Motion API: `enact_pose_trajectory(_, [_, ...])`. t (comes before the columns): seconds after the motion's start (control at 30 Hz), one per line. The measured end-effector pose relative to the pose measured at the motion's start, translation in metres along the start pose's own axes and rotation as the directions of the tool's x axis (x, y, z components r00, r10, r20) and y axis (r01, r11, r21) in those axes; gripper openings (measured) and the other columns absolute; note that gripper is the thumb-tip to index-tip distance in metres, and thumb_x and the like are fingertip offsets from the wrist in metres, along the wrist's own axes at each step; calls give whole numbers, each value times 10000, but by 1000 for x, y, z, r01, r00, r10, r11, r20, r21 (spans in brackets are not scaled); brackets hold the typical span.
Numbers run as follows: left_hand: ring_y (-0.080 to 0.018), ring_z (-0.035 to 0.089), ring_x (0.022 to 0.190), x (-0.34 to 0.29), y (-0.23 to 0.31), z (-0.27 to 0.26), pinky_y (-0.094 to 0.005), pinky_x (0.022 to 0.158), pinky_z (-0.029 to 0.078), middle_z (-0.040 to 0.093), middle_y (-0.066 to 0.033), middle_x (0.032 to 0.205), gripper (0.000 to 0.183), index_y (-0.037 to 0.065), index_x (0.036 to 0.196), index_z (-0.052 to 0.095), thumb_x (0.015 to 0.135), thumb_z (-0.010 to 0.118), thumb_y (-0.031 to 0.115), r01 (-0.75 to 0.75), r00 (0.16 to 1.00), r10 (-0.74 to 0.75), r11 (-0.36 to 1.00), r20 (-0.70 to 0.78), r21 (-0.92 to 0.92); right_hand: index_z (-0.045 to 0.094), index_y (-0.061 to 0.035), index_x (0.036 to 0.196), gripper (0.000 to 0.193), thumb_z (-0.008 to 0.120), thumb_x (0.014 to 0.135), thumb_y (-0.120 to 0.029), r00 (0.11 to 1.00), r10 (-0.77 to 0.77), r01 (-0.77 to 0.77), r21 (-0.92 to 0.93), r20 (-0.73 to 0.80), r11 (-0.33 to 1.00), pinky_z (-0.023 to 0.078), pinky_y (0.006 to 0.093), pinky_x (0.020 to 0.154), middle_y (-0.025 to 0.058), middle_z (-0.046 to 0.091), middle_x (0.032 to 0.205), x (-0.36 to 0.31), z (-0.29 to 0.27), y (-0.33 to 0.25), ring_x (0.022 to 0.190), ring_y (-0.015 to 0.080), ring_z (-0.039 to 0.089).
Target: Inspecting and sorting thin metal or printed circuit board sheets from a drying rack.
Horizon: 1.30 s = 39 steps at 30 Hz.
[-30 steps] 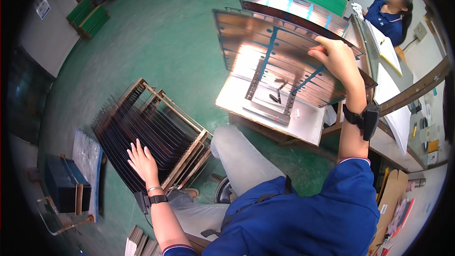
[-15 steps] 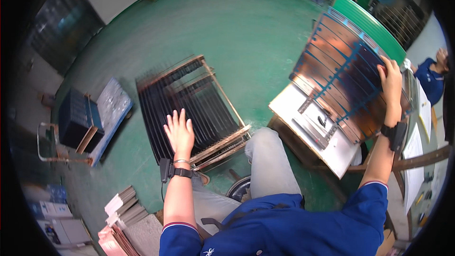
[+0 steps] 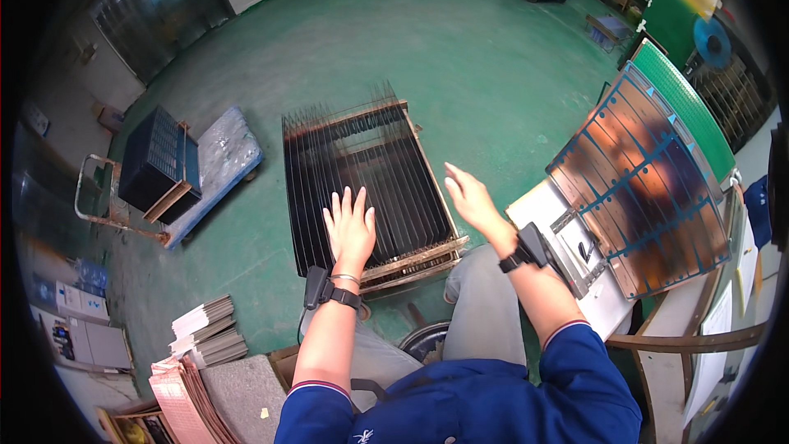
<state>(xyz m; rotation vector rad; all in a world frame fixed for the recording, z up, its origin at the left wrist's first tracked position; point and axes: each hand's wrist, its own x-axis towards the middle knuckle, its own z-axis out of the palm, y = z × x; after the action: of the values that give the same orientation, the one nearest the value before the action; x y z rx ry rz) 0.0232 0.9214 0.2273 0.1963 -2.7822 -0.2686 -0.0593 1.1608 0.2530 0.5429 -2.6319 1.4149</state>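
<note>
My left hand (image 3: 350, 234) was spread over the rack (image 3: 415, 256); my right hand (image 3: 475, 201) (fingers close together) hung past the rack's three o'clock edge. Open floor (image 3: 345, 49) lay at twelve.

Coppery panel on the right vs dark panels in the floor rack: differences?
Look: the coppery panel has blue lines; the dark panels look nearly black.
Place: the coppery panel stands at the white table, the dark panels in the floor rack.
Both look flat.
</note>
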Motion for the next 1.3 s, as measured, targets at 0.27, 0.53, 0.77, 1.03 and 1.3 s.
enact_pose_trajectory(0.27, [-320, 262, 1333, -2, -3, -5, -507, 1080, 176, 374, -118, 1395, 454, 169, 1340, 426, 904, 489, 281, 16, 1000, -16, 999, -1, -30, 500, -23, 1233, 438, 396, 936, -328, 972, 174, -136, -224, 160, 965, 464, 450, 847, 242, 615, 1017, 6, 30, 11, 965, 391, 587])
enact_pose_trajectory(0.53, [-323, 254, 1336, 2, 4, -1, -520, 1081, 172, 370, -119, 1394, 460, 160, 1332, 437, 897, 492, 299, 5, 1000, -6, 999, -19, -52, 547, -13, 1136, 333, 515, 850, -180, 922, 276, -131, -454, 270, 881, 487, 469, 809, 246, 629, 927, 34, 49, 27, 908, 401, 602])
enact_pose_trajectory(0.77, [-320, 249, 1338, -3, 2, 3, -524, 1080, 163, 365, -117, 1398, 478, 152, 1348, 415, 901, 479, 309, 10, 999, -12, 999, -44, -45, 575, 54, 1037, 322, 523, 818, -176, 944, 115, 54, -488, 309, 871, 472, 450, 846, 282, 598, 987, 65, -36, -74, 952, 420, 576])
enact_pose_trajectory(1.03, [-303, 190, 1371, -4, -5, -8, -525, 1099, 72, 313, -116, 1443, 486, 139, 1362, 392, 900, 498, 247, 141, 985, -167, 918, -37, -372, 572, 27, 1128, 379, 620, 839, -214, 985, -8, -33, 232, 174, 972, 422, 228, 807, 4, 610, 1016, -1, -262, -160, 922, 81, 527])
enact_pose_trajectory(1.3, [-186, 508, 1128, -50, 45, -117, -323, 943, 422, 484, -98, 1286, 532, 49, 1357, 330, 953, 440, 376, 230, 971, 68, -540, 230, -810, 520, 36, 1181, 429, 635, 825, -174, 990, 140, -117, 653, 16, 748, 440, 296, 863, 87, 609, 1081, -114, -232, -66, 966, 155, 577])
